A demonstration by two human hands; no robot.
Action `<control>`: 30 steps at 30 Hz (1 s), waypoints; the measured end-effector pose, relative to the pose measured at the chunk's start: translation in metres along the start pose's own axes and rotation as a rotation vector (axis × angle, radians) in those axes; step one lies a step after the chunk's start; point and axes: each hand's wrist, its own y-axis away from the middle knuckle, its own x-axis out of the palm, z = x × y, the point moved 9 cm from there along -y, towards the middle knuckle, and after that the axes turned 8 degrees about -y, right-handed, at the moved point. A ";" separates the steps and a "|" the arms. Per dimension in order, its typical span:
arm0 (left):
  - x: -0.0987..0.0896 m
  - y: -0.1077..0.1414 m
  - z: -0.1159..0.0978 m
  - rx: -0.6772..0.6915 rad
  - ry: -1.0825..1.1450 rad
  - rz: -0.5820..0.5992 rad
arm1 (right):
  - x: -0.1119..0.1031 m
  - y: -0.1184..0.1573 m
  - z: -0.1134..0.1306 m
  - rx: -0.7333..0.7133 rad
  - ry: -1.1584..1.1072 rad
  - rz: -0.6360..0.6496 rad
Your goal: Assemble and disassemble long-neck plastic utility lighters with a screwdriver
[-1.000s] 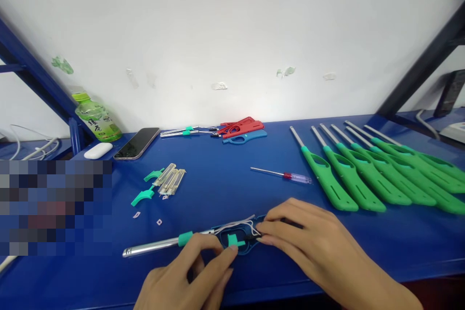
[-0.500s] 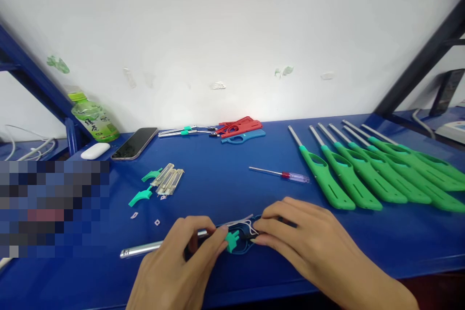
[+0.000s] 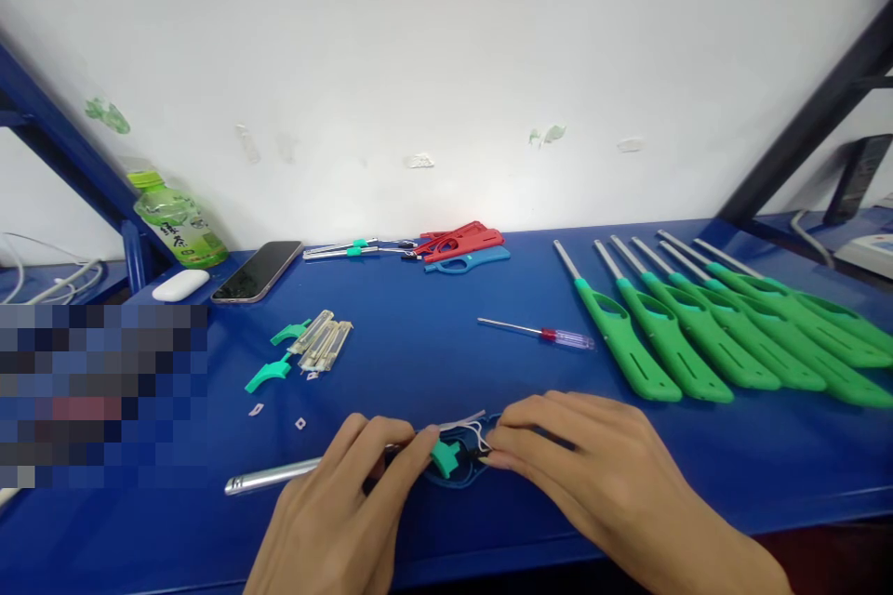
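Near the table's front edge lies a blue lighter shell (image 3: pixel 457 483) with white wires (image 3: pixel 476 429) and a black part inside it. My left hand (image 3: pixel 355 483) is closed around the inner end of a metal tube (image 3: pixel 272 476), its fingertips at a green trigger piece (image 3: pixel 445 457). The tube points left. My right hand (image 3: pixel 586 456) pinches at the right side of the shell, thumb and forefinger by the black part and wires. What lies under its fingers is partly hidden.
Several green lighters (image 3: pixel 698 344) lie at the right. A screwdriver (image 3: pixel 565 338) rests mid-table. At left are clear fuel tanks (image 3: pixel 325 344), green triggers (image 3: pixel 269 373), a phone (image 3: pixel 258 271), a white case (image 3: pixel 179 285) and a bottle (image 3: pixel 178 223). Red shells (image 3: pixel 464 242) lie by the wall.
The green trigger piece has turned and sits slightly lower and further left in the shell. The metal tube and my left hand have shifted slightly left.
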 end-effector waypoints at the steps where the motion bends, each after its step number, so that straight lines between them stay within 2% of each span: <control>1: -0.001 0.000 0.001 -0.012 0.018 -0.008 | 0.000 0.001 0.000 -0.004 0.004 -0.002; 8: -0.009 -0.005 0.003 -0.124 0.144 -0.067 | 0.000 0.004 -0.001 0.005 -0.007 -0.003; 13: -0.015 -0.010 0.005 -0.184 0.144 -0.097 | -0.001 0.004 -0.001 0.005 -0.022 -0.016; 17: -0.013 -0.010 0.000 -0.129 0.129 -0.096 | 0.000 0.002 -0.002 0.022 -0.060 -0.012; 20: -0.008 -0.007 -0.003 -0.078 0.127 -0.056 | 0.000 0.000 -0.003 0.035 -0.085 -0.003; 24: -0.003 -0.005 -0.011 0.023 0.019 0.006 | -0.003 -0.002 -0.001 0.026 -0.099 -0.010; 30: -0.003 -0.008 -0.008 -0.047 0.085 -0.025 | -0.001 0.000 -0.002 0.041 -0.065 0.010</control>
